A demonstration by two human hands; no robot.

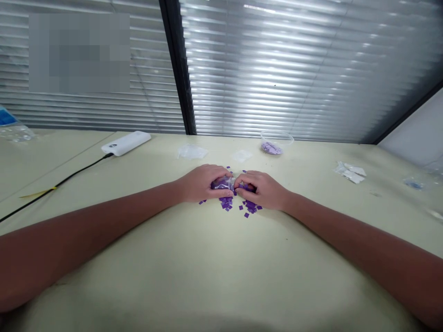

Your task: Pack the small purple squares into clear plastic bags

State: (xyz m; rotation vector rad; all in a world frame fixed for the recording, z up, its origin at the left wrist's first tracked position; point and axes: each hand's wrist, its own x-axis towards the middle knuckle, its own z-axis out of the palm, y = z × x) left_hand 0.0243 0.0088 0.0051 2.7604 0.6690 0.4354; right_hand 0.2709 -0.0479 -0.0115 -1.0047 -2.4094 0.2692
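My left hand [206, 182] is wrapped round a small clear plastic bag [223, 183] with purple pieces in it, the bag lying low over the table. Facing it, my right hand [263, 189] has its fingers curled, the thumb and fingertips close together beside the bag's right end. What those fingertips hold, if anything, is too small to tell. Small flat purple squares [251, 206] lie loose under and around my right hand. More purple squares [226, 203] are heaped just below the bag, and a few stray ones lie behind the hands.
Behind the hands stand a clear round container [272, 147] with pale purple pieces and two flat clear bags [192, 151]. A white device [126, 143] with a black cable [74, 174] lies left. White scraps [350, 172] are at right; a plastic bottle [14, 127] is far left.
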